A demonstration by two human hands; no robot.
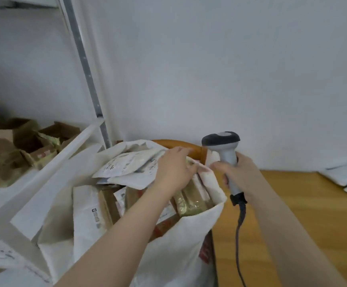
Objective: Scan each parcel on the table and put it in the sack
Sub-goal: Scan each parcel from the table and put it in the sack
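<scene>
Right over the mouth of the white sack, the left hand lies palm down with fingers stretched and loosely spread, resting on a white parcel that tops the pile inside; whether the thumb nips anything I cannot tell; deeper in the sack, by its right wall, sits a brown parcel. Just right of the sack's rim, the right hand is wrapped tight round the handle of a grey scanner, head upright; its dark cable hangs down beside the sack. Right of the sack runs the wooden table; well apart from the sack, at the table's far edge, lie more white parcels. Left of the sack, a white shelf bears cardboard boxes.
</scene>
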